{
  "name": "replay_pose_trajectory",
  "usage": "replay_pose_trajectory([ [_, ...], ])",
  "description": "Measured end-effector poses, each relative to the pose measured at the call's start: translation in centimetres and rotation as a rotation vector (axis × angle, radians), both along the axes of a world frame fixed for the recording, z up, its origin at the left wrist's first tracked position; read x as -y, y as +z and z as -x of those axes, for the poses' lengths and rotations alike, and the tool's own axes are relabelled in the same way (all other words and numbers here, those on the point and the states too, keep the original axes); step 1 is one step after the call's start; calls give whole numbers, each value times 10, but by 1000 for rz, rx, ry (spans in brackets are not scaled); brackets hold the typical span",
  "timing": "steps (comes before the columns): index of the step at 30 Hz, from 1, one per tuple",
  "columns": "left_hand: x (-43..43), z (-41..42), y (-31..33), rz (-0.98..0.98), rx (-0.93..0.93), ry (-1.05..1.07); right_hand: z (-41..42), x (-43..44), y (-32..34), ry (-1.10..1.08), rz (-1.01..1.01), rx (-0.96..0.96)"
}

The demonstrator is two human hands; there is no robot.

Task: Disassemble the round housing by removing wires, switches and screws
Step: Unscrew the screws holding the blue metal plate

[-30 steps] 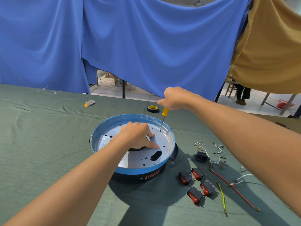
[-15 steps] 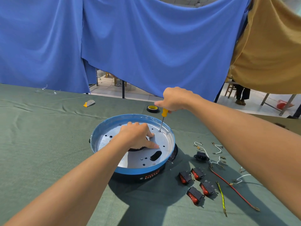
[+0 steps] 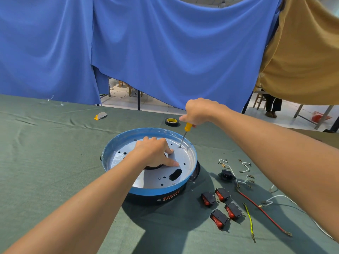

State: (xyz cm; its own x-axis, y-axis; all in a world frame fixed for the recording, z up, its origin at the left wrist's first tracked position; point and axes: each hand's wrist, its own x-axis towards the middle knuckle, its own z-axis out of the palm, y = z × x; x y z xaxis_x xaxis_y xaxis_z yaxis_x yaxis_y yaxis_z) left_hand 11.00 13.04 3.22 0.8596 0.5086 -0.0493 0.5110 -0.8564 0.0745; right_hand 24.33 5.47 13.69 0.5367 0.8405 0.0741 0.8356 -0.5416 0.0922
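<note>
Blue-rimmed round housing [image 3: 146,189] was pinned by the left hand [image 3: 156,153], fingers flat, holding nothing, so the right hand [image 3: 199,110], gripping the screwdriver [image 3: 184,135], could likely turn 1 screw.

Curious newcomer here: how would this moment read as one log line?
step: screw removal | right hand: grips screwdriver, tip in housing | left hand: rests on housing | four switches, wires: on cloth

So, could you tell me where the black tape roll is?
In the head view, the tape roll lies just beyond the round housing, beside the right hand.
</note>
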Motion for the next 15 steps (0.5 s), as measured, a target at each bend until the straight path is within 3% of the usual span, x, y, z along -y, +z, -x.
replay_pose_trajectory([
  [9,-2,-2,-1,9,-8,2,-1,1,7,83,16,-341],
  [15,-2,-1,-2,2,4,-13,-2,-3,-1,54,-28,-200],
])
